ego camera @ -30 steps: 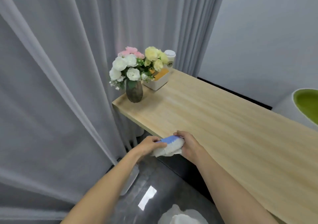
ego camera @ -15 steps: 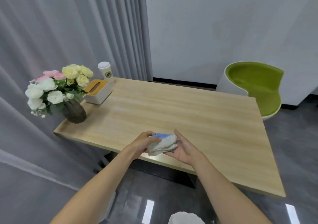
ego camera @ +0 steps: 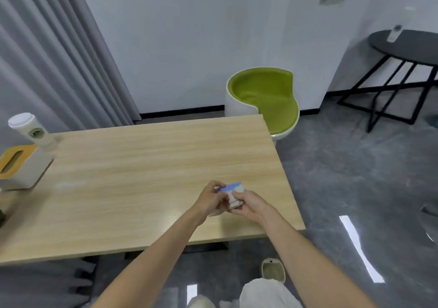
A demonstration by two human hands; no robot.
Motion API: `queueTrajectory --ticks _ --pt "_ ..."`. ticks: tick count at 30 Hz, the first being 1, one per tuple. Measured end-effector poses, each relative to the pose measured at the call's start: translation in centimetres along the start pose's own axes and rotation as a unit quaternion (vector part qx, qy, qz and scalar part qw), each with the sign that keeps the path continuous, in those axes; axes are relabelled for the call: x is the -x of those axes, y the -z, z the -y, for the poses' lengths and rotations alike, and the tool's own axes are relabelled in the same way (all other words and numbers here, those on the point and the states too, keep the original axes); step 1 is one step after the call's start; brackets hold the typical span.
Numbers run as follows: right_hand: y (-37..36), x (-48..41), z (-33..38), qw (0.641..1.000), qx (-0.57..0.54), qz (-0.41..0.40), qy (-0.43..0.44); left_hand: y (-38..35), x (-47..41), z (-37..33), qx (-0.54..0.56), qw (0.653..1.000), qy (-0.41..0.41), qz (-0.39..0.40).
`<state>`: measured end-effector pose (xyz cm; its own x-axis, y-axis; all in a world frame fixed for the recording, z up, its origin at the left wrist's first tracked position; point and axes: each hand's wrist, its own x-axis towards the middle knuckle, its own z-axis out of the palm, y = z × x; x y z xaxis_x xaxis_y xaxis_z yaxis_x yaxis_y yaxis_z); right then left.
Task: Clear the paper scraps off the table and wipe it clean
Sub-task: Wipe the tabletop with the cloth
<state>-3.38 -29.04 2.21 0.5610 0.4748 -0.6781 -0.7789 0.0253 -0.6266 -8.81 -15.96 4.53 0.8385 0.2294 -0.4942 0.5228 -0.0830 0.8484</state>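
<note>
Curtain folds [ego camera: 47, 70] are seen hanging grey at the far left. Below them, a white tissue box [ego camera: 16, 168] with a yellow-orange top is set at the left edge of the worktop [ego camera: 142, 177], and a lidded paper cup [ego camera: 28, 128] is stood just behind it, touching or nearly so. The pale wood surface is stretched wide across the middle of the view.

Over its front right part the left hand [ego camera: 209, 200] is raised, fingers curled, and the blue edge of a folded cloth [ego camera: 233, 192] is pinched by it. The cloth, white with a blue border, is bunched into a small wad and is held between both hands; whether it is touching the wood cannot be told. Its white side is gripped by the right hand [ego camera: 251, 204], fingers wrapped round it, the two hands almost meeting.

Beyond the far right corner a green chair [ego camera: 265, 94] with a white shell is parked against the wall. A pale slipper [ego camera: 272, 271] is glimpsed on the glossy grey floor [ego camera: 343, 177] below the front edge. At the far right a black side table [ego camera: 407, 47] on crossed legs is placed well apart.
</note>
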Motion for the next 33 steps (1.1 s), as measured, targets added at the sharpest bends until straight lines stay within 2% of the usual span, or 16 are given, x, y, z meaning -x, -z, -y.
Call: queueTrajectory --ticks 2,3,6,7,9,11,12,14,17,20,22,24,26,28,31,33 --pt "2.7 0.8 0.7 0.999 -0.037 -0.035 0.016 -1.9 -1.6 -0.3 -0.085 0.996 -0.022 -0.022" --pt "4.0 1.4 1.0 0.996 -0.066 -0.048 0.022 -2.8 -2.3 -0.5 -0.124 0.991 -0.044 -0.009" --pt "7.2 2.6 1.3 0.992 -0.103 -0.071 0.03 -5.8 -3.0 -1.4 -0.153 0.971 -0.125 0.132" --pt "7.9 2.8 1.3 0.991 -0.11 -0.076 0.031 -6.9 -3.0 -1.8 -0.153 0.961 -0.135 0.188" --pt "9.0 3.0 1.2 0.988 -0.129 -0.082 0.037 -8.8 -4.0 -1.5 -0.235 0.922 -0.178 0.252" --pt "10.0 2.8 1.1 0.983 -0.15 -0.091 0.05 -9.9 -5.8 -0.6 -0.365 0.878 -0.185 0.25" --pt "10.4 2.5 1.0 0.982 -0.152 -0.099 0.055 -10.0 -6.8 -0.1 -0.37 0.874 -0.171 0.265" --pt "11.0 1.7 0.6 0.982 -0.13 -0.123 0.054 -9.7 -8.6 0.3 -0.288 0.9 -0.124 0.303" --pt "11.5 0.7 0.2 0.972 -0.065 -0.214 0.066 -9.2 -11.5 -0.3 -0.24 0.924 -0.053 0.293" --pt "11.7 -0.2 -0.6 0.917 -0.01 -0.388 0.086 -8.5 -14.5 -1.2 -0.25 0.937 0.03 0.242" --pt "12.3 -0.7 -1.9 0.865 0.095 -0.485 0.084 -8.6 -16.9 -2.0 -0.277 0.939 -0.005 0.205" --pt "12.5 -0.7 -3.6 0.831 0.166 -0.526 0.07 -9.4 -19.3 -2.2 -0.341 0.913 -0.128 0.184" --pt "12.3 -0.7 -5.5 0.816 0.191 -0.543 0.057 -10.7 -20.7 -1.9 -0.409 0.864 -0.233 0.182" --pt "11.9 -0.6 -7.2 0.817 0.205 -0.537 0.05 -12.4 -20.9 -1.1 -0.458 0.816 -0.292 0.199" --pt "11.3 -0.1 -8.8 0.839 0.22 -0.497 0.008 -15.3 -19.1 0.5 -0.53 0.749 -0.335 0.215" --pt "11.4 0.1 -9.8 0.844 0.261 -0.468 -0.003 -16.8 -16.8 2.2 -0.535 0.735 -0.349 0.228"
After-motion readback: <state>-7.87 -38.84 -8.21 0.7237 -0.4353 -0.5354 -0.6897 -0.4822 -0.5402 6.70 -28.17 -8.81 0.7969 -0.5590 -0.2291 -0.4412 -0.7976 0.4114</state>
